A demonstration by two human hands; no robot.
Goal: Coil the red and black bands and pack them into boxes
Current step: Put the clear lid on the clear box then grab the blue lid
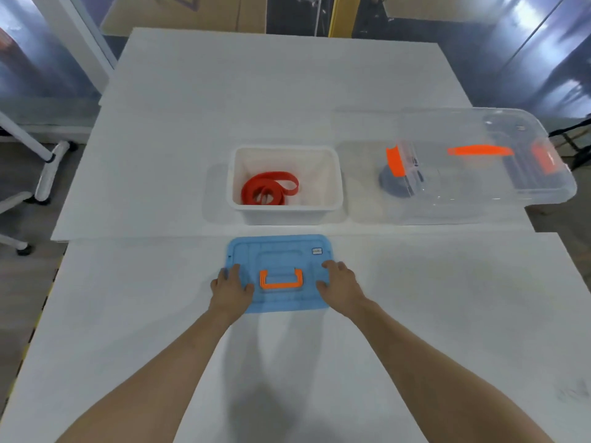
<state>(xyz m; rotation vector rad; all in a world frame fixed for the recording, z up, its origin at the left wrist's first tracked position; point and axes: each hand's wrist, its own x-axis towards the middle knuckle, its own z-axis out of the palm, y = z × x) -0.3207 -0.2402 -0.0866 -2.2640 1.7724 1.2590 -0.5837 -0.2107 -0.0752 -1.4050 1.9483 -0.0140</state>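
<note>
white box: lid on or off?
Off. The white box is open-topped, red band visible inside; the blue lid lies on the table under both hands.

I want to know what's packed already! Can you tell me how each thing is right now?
red band: coiled, lying inside the white box.
white box: open, no lid on it.
blue lid: flat on the table, off the box, orange handle folded down.
clear box: lid on; contents blurry.
left hand: resting on the lid's left side.
right hand: resting on the lid's right side.
</note>
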